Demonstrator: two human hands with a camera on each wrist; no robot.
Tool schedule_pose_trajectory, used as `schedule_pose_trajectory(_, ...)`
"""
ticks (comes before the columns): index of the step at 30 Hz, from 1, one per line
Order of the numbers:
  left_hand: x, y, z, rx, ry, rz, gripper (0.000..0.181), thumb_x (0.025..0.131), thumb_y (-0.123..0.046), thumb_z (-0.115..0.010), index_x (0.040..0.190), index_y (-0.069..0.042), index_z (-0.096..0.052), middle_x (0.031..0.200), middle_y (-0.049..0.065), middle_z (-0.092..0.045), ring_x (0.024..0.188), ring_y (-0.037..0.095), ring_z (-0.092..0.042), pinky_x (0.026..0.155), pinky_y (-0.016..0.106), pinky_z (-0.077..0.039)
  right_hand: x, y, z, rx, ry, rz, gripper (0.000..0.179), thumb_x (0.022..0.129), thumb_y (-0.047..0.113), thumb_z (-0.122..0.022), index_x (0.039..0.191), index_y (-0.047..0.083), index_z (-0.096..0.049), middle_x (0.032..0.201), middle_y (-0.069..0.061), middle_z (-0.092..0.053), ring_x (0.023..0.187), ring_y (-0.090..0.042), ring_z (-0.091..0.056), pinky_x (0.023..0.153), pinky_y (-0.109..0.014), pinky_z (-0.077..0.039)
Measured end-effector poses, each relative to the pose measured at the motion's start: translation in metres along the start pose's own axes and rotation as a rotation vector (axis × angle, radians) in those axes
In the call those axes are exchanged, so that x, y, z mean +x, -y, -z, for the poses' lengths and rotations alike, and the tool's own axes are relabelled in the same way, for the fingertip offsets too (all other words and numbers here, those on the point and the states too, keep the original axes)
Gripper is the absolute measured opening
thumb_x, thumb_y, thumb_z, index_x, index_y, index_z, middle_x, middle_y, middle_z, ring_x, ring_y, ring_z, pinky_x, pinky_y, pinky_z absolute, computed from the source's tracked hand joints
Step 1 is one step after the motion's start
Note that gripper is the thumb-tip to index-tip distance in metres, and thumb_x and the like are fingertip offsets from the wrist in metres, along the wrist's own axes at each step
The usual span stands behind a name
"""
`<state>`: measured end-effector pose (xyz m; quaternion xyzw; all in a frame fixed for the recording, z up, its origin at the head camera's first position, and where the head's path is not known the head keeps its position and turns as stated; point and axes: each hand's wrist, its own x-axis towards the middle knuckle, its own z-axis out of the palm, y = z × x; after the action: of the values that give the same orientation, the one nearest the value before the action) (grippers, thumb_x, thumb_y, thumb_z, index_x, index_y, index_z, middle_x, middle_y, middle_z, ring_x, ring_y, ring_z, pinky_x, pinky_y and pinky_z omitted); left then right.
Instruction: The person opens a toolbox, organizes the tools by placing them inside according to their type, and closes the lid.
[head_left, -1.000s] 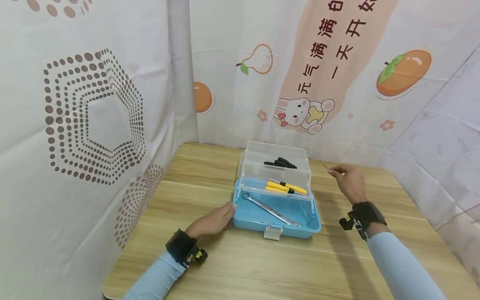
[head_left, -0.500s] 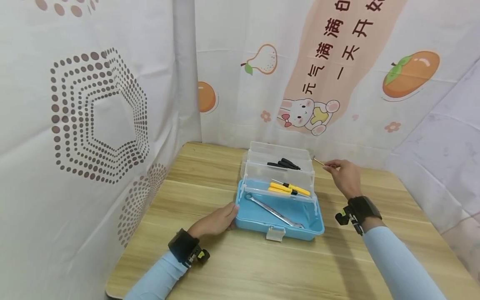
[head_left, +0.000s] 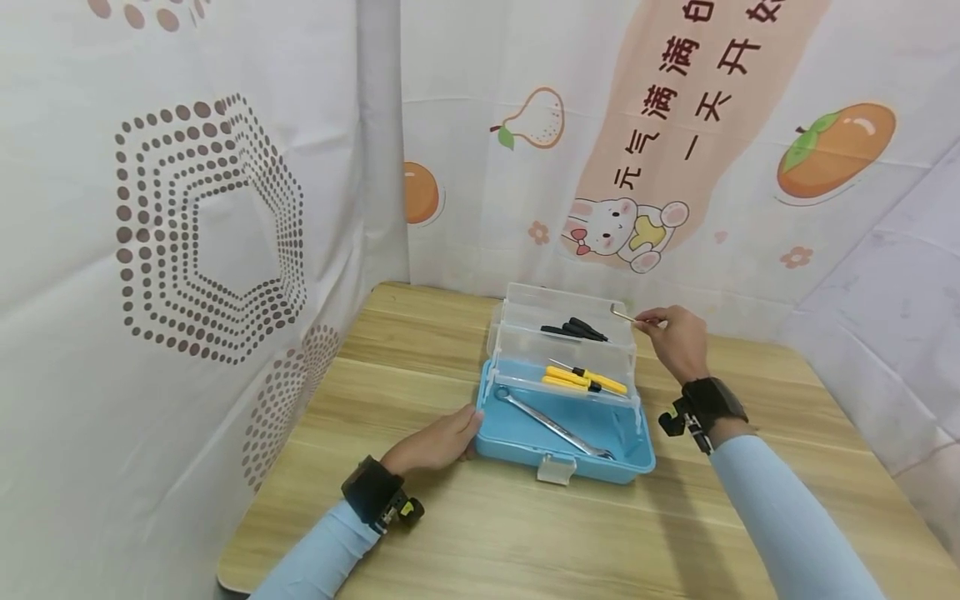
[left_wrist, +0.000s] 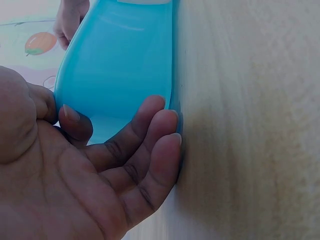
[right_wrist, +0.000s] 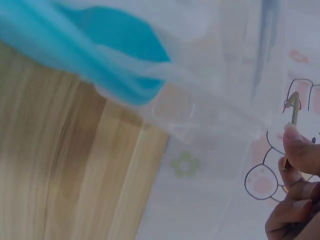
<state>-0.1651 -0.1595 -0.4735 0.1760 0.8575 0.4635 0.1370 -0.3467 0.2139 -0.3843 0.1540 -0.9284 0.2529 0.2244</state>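
Observation:
A blue toolbox [head_left: 525,454] stands on the table with its clear trays raised in tiers. My left hand [head_left: 435,442] grips its left front corner; in the left wrist view, the fingers [left_wrist: 162,155] curl against the blue wall beside the tabletop. My right hand [head_left: 678,340] pinches a thin L-shaped hex key [head_left: 624,314] at the right end of the upper tray [head_left: 525,308]. The bent end of the hex key points away from the fingers. Black-handled tools [head_left: 577,329] lie in the upper tray, yellow-handled screwdrivers [head_left: 570,379] in the lower one. A combination wrench [head_left: 551,425] lies slantwise in the box bottom.
The wooden table [head_left: 405,350] extends around the box on both sides and in front. Printed curtains [head_left: 465,225] hang close behind the table and along its left. A clear latch [head_left: 557,469] hangs from the box front.
My right hand has moved left with the hex key, from beside the toolbox to the upper tray's right end. My left hand stays at the box corner. The head view has shifted slightly.

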Motion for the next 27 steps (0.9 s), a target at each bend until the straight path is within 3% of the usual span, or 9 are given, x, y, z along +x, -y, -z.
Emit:
schedule_pose_trajectory(8,0.0,-0.001,-0.001,0.003,-0.002,0.007,0.043,0.115,-0.041,-0.021,0.109,-0.011,-0.051,0.086,0.008,-0.06,0.071,0.015,-0.054,0.066,0.031,-0.047,0.008,0.01,-0.011,0.003,-0.004,0.044,0.008,0.092,0.008,-0.078,0.094,0.001,-0.08,0.087,-0.018,-0.07,0.081,-0.032,-0.061,0.069,-0.039,-0.037)
schedule_pose_trajectory(27,-0.001,-0.002,-0.001,0.008,0.004,0.005,0.04,0.115,-0.038,-0.02,0.109,-0.012,-0.05,0.087,0.01,-0.06,0.073,0.015,-0.053,0.067,0.031,-0.047,0.017,0.024,-0.022,0.023,0.093,-0.018,0.01,0.096,0.008,-0.074,0.095,-0.001,-0.079,0.098,-0.02,-0.07,0.091,-0.035,-0.061,0.074,-0.041,-0.042)
